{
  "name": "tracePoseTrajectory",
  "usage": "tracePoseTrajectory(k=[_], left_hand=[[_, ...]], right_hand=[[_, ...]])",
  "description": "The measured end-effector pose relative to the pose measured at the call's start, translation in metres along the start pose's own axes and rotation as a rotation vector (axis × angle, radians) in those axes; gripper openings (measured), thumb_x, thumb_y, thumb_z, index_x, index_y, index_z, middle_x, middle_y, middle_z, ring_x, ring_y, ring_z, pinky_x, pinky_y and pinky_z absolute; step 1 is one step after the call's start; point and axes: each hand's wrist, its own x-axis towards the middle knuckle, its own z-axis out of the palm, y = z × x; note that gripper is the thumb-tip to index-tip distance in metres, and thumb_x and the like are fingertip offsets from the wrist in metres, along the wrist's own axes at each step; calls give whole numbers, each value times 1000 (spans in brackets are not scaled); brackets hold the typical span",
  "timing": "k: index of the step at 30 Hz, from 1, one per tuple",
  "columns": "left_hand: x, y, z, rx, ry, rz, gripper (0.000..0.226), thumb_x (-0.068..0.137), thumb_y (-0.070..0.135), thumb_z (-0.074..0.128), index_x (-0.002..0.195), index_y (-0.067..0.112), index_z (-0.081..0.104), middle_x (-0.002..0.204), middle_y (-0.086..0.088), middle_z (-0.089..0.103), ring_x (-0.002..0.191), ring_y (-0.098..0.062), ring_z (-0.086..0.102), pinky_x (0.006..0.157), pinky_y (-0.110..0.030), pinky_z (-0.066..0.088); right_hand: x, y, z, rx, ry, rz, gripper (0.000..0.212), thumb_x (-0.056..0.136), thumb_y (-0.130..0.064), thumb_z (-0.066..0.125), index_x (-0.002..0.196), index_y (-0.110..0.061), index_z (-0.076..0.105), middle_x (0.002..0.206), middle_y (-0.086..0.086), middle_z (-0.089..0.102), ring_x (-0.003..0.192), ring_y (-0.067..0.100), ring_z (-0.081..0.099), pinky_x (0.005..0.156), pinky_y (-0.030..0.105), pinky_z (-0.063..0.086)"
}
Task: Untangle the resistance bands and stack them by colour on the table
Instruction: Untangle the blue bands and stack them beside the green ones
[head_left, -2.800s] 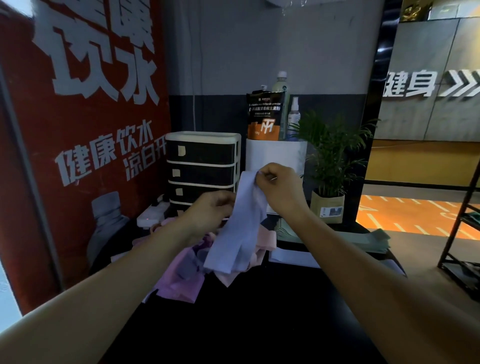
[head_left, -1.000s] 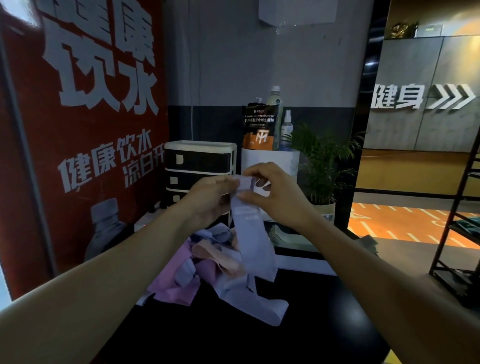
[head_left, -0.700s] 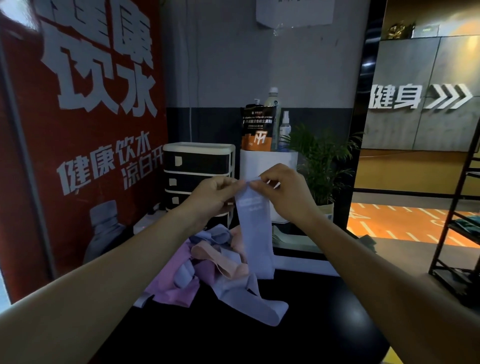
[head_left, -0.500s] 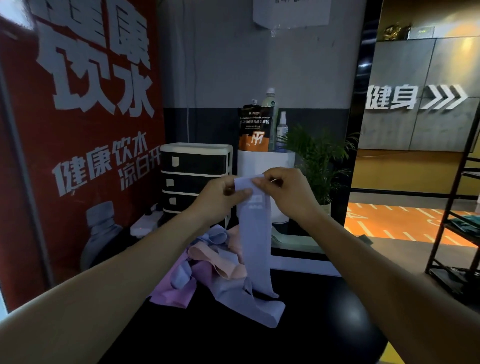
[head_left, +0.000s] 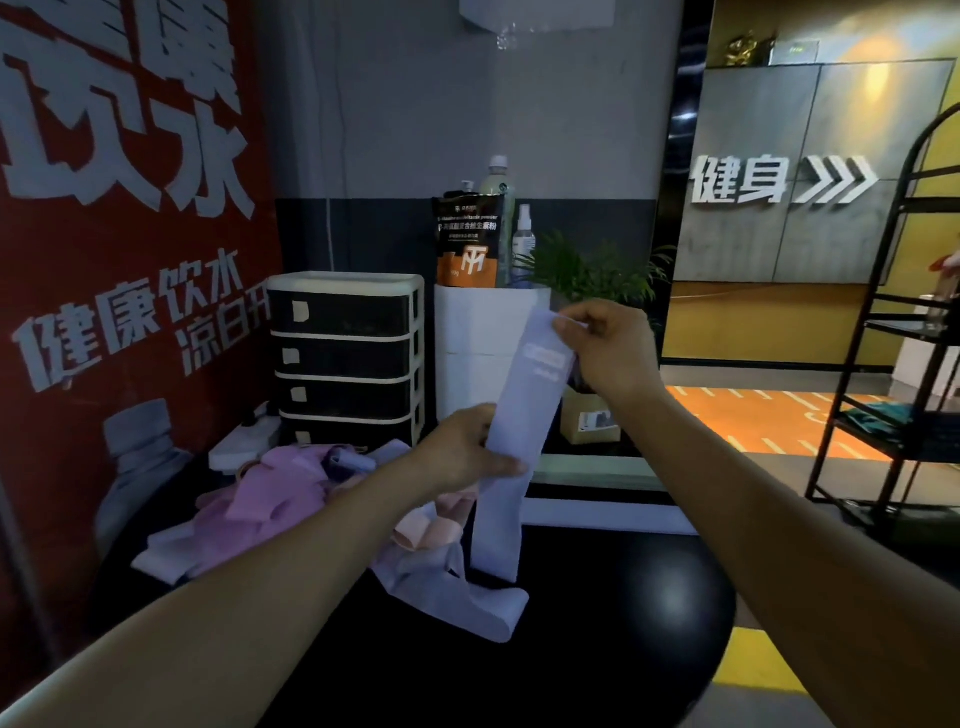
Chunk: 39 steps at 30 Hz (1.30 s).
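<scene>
Lavender band (head_left: 524, 415): matt woven cloth. Table (head_left: 597, 649): black, smooth, slight sheen. Drawer unit (head_left: 345, 358): glossy plastic.

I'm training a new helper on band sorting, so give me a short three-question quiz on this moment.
1. True or false: both hands grip the lavender band.
2. Which hand pinches its top end? A) left hand B) right hand
3. Fill in: the tangled pile lies on the black ____.

Key: 1 true; 2 B; 3 table.
</scene>
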Motion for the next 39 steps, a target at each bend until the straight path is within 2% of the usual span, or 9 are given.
tracePoseTrajectory(k=[6,10,14,18,21,25,29,33,39], left_hand=[[4,-22,-5,293,-139,-142,11,82,17,70,85,16,59,88,0,58,80,-18,54,70,-27,43],[1,-37,-19,523,-153,-188,16,87,23,63,77,12,55,75,6,43,64,-5,43,54,-11,32],[10,-58,-29,366,-24,-277,13,89,20,62,77,20,58,74,4,54,68,-9,50,57,-16,39],[30,-65,-19,-171,237,-360,12,90,9,60,81,11,52,76,-7,54,66,-16,52,54,-24,51],[49,-67,-3,-341,412,-350,13,91,6,58,79,11,54,83,-8,57,70,-14,54,48,-17,51],[68,-77,22,-235,545,-326,2,89,8,60,90,6,59,94,-12,60,81,-22,58,59,-27,56],[75,-95,43,-93,563,-355,9,84,11,67,77,10,61,86,-16,66,70,-28,61,79,-45,56],[76,-106,55,214,537,-327,6,83,12,67,81,7,65,85,-8,62,80,-20,56,79,-29,45],[73,-121,59,406,471,-348,19,83,15,62,68,14,50,79,-5,61,86,-25,60,70,-31,39]], right_hand=[[4,60,-33,-17,215,205,8,87,-13,62,83,-10,68,81,13,65,77,29,60,78,49,54],[3,98,-50,47,355,384,7,86,-13,64,79,-12,65,81,12,64,85,38,63,81,54,52],[-4,128,-62,40,401,483,5,85,-11,63,82,-11,66,82,14,65,80,36,64,79,48,55],[-12,156,-69,-7,413,531,4,86,-13,61,82,-12,64,83,12,63,80,32,62,80,43,54],[-17,174,-75,-85,397,568,10,85,-14,61,87,-7,67,84,12,63,80,32,59,81,44,52],[-28,198,-90,-165,374,590,9,88,-15,60,88,-7,65,85,9,59,75,25,52,70,31,38],[-38,218,-99,-240,341,607,18,86,-13,61,96,-1,68,87,16,64,79,32,57,72,35,42],[-48,229,-98,-324,303,609,17,86,-15,62,99,-6,67,100,15,68,96,33,61,83,36,46],[-64,246,-88,-416,301,573,11,84,-10,59,88,-3,66,92,15,68,90,33,61,80,40,48]])
